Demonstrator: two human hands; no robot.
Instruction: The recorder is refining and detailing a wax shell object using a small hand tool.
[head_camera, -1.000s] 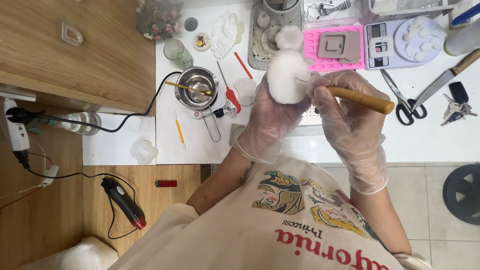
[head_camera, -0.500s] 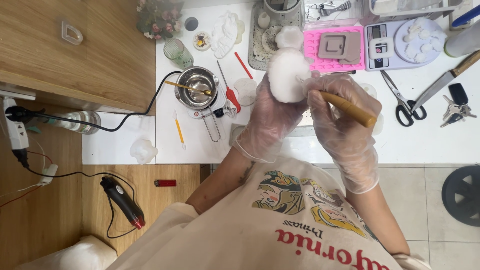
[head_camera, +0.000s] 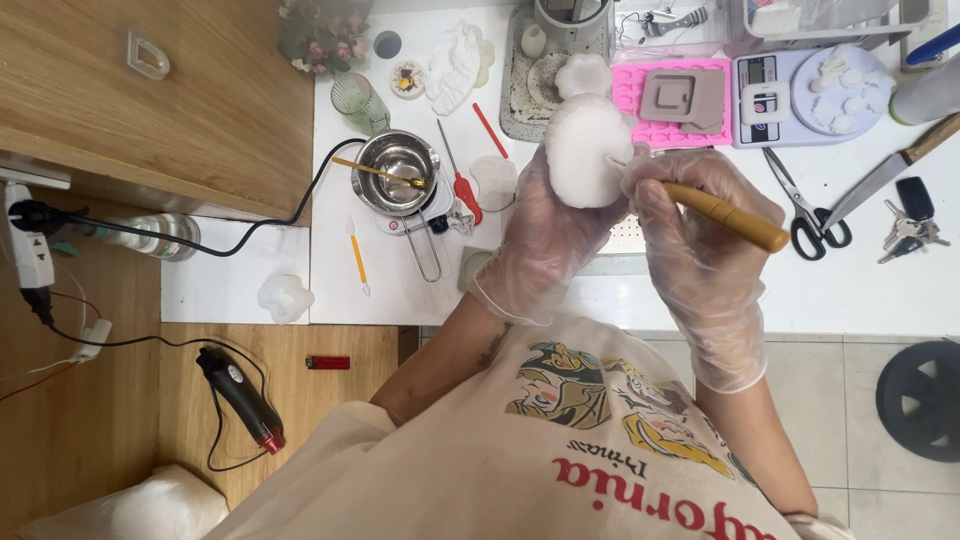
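My left hand (head_camera: 545, 235) cups the white wax figure (head_camera: 588, 150) above the table (head_camera: 880, 280), fingers wrapped round its base so it stays steady. My right hand (head_camera: 690, 225) pinches the wooden-handled tool (head_camera: 722, 214) like a pen, tip at the figure's side.

A home craft bench: a melting pot (head_camera: 398, 170), pink mould (head_camera: 680, 100), digital scale (head_camera: 765, 100) and scissors (head_camera: 805, 210) crowd the white table (head_camera: 880, 290).

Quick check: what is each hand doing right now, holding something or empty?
Left hand: closed around the white rounded wax figure, lifted above the table.
Right hand: closed on the yellow-handled tool, tip against the figure.
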